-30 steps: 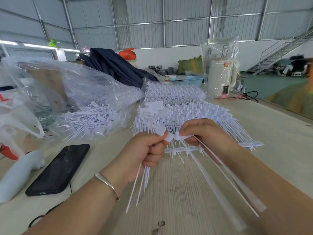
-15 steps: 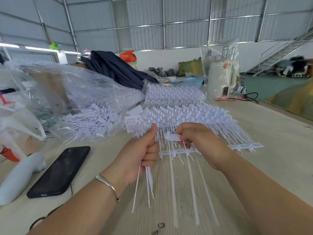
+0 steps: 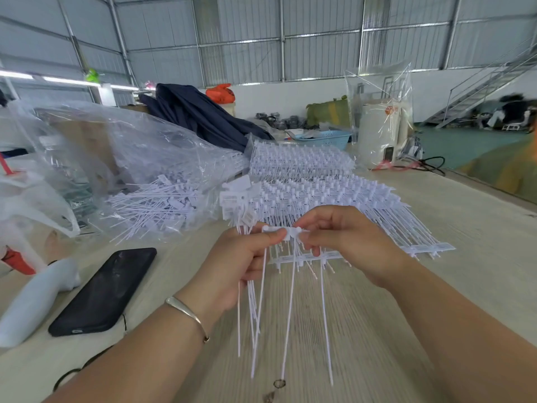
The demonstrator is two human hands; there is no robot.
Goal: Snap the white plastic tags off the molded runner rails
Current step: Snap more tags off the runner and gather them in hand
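Bare pale wooden desk point(image 3: 479, 257) lies open on the right, between the stacked white plastic runner rails point(image 3: 334, 193) and the far edge. Near centre, bare wood shows under the hanging tag tails. On the left, a black phone point(image 3: 104, 292) and a pale grey rounded object point(image 3: 32, 303) take up the near desk, and a clear plastic bag of loose white tags point(image 3: 139, 181) blocks the way behind them. A bagged white appliance point(image 3: 380, 135) stands far right.

Distant person point(image 3: 514, 112) blurred; forearms cut off.
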